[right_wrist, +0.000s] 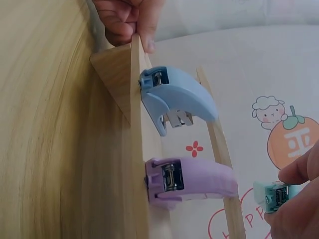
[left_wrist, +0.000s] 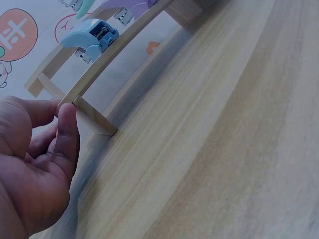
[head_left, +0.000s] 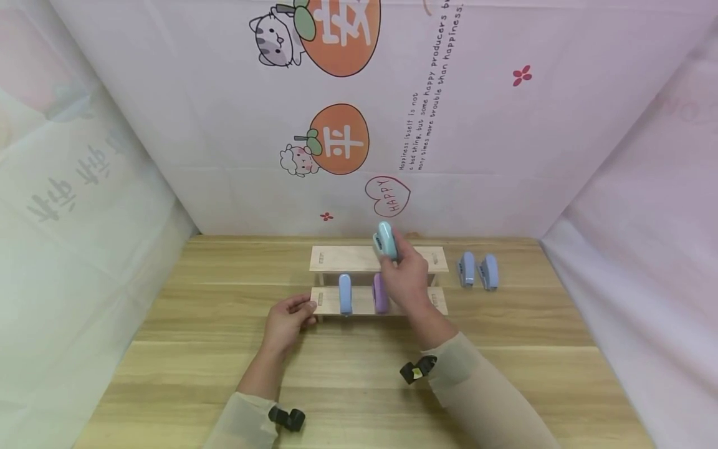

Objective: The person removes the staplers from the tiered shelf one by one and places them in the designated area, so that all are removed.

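Observation:
A two-tier wooden rack (head_left: 359, 301) stands on the table. My left hand (head_left: 287, 322) pinches the left end of its front tier between thumb and fingers, and the left wrist view shows this grip at the board's corner. A light blue stapler (head_left: 345, 293) and a purple stapler (head_left: 380, 294) sit on that front tier. With my right hand (head_left: 406, 277) I grip a mint green stapler (head_left: 386, 240) by the thumb and fingers over the back tier (head_left: 348, 258). Whether this stapler touches the board cannot be told.
Two blue-violet staplers (head_left: 466, 269) stand side by side on the wood-grain table (head_left: 359, 380), to the right of the rack. A white printed cloth (head_left: 482, 181) hangs behind the table's back edge, with more cloth on both sides.

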`<state>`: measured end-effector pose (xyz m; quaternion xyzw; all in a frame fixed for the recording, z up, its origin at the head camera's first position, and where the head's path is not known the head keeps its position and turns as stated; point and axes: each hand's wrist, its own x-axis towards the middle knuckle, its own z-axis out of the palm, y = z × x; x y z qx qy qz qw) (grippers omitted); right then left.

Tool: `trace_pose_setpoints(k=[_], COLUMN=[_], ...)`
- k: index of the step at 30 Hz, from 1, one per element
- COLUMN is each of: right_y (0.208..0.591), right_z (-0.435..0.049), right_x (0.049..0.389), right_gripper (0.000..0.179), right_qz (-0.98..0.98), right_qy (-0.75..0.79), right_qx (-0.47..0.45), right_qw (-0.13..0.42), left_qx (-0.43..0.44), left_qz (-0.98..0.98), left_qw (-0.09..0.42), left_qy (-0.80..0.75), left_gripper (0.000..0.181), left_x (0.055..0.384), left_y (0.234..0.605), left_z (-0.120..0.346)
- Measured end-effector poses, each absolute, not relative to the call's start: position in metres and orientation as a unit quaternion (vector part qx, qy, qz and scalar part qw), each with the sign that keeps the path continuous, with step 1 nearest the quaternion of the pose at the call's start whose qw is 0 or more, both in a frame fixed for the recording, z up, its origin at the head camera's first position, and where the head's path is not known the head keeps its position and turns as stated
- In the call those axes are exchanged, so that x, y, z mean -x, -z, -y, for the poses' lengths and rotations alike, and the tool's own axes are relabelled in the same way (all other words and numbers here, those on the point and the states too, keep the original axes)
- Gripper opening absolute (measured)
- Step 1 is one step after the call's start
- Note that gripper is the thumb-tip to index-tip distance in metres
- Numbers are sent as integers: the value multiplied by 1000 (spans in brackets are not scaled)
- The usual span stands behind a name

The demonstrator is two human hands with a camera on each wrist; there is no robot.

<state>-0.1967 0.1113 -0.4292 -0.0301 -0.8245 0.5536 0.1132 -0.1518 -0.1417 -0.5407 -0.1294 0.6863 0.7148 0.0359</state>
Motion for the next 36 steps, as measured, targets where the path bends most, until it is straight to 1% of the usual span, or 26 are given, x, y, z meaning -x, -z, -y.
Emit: trace_pose_setpoints(k=[9, 19, 36], right_y=[430, 431, 433], right_z=[-121, -133, -147], right_x=[197, 198, 195], right_gripper=[67, 63, 66], right_qz=[829, 835, 831], right_qy=[-546, -533, -540], right_qx=[36, 21, 40], right_qw=[112, 135, 129], left_qx=[121, 116, 123], left_qz=[-693, -692, -689], left_qw=[40, 37, 45], left_qy=[-710, -712, -713], left_gripper=[36, 38, 39], left_x=[149, 148, 150], left_y=[540, 540, 540], left_z=[143, 143, 143])
